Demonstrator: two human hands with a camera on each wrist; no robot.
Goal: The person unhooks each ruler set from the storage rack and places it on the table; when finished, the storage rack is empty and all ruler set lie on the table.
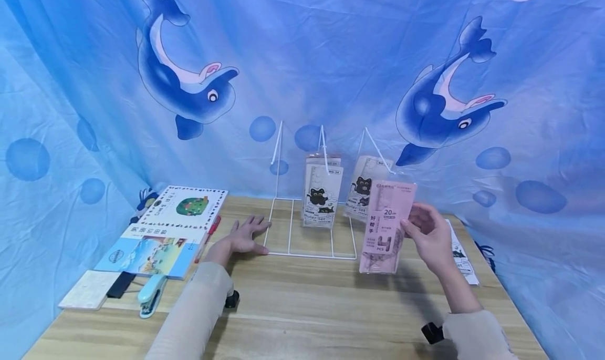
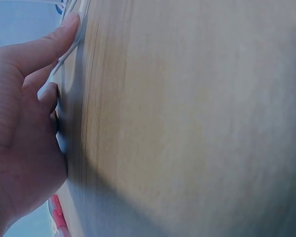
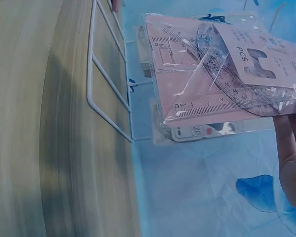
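My right hand (image 1: 427, 236) pinches the right edge of a pink ruler set packet (image 1: 389, 220) between thumb and fingers. Clear rulers and a protractor show through its plastic in the right wrist view. The packet stands upright in front of the right prong of a white wire rack (image 1: 307, 255); whether it touches the prong I cannot tell. My left hand (image 1: 246, 236) rests with fingers spread at the rack's left side, its thumb (image 2: 64, 37) against the wire. White cat-print ruler sets hang on the middle prong (image 1: 323, 197) and the right one (image 1: 361, 186).
Beyond my right hand lies another white cat-print packet (image 1: 460, 257). To the left are booklets (image 1: 160, 260), a red pen (image 1: 208, 239), a light blue stapler (image 1: 152, 295), a black block (image 1: 121, 285) and a white pad (image 1: 90, 290). A blue dolphin curtain (image 1: 302, 60) stands behind the table.
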